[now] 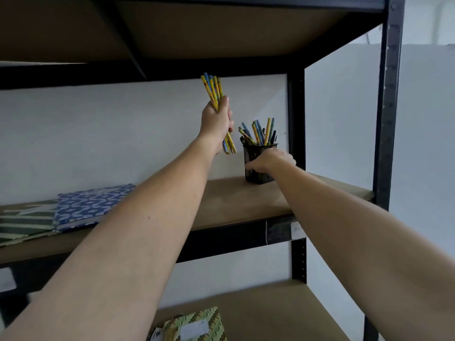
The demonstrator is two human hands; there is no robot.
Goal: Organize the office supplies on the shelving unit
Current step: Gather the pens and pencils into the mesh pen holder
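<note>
My left hand (216, 124) is raised above the middle shelf board (229, 200) and grips a bundle of yellow and blue pencils (213, 91), held nearly upright. To its right a black mesh pen cup (253, 153) stands at the back right of the shelf, with several more pencils and pens (261, 131) sticking out of it. My right hand (270, 162) is wrapped around the cup's front and right side. The bundle's lower ends hang just left of the cup's rim.
A blue patterned notebook (91, 203) and a green striped one (24, 220) lie at the left of the same shelf. Green patterned notebooks (197, 326) lie on the shelf below. Black steel uprights (389, 119) frame the right side; another board sits overhead.
</note>
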